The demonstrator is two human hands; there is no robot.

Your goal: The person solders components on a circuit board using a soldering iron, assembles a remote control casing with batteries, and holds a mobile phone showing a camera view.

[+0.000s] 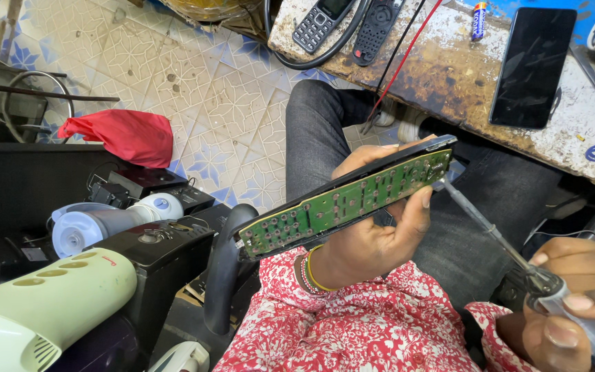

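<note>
My left hand (373,234) grips a long opened remote control (346,196), its green circuit board facing me and its black shell behind. The board runs from lower left up to upper right over my lap. At the lower right, my right hand (573,296) is closed around the clear handle of a screwdriver (490,231). Its metal shaft slants up and left, and the tip touches the upper right end of the board.
A worn, rusty workbench (442,69) holds a dark smartphone (533,65), two remote controls (379,24), a battery (478,19) and cables. On the tiled floor to the left lie a red cloth (125,136), a blender jug (98,224) and black appliances (160,248).
</note>
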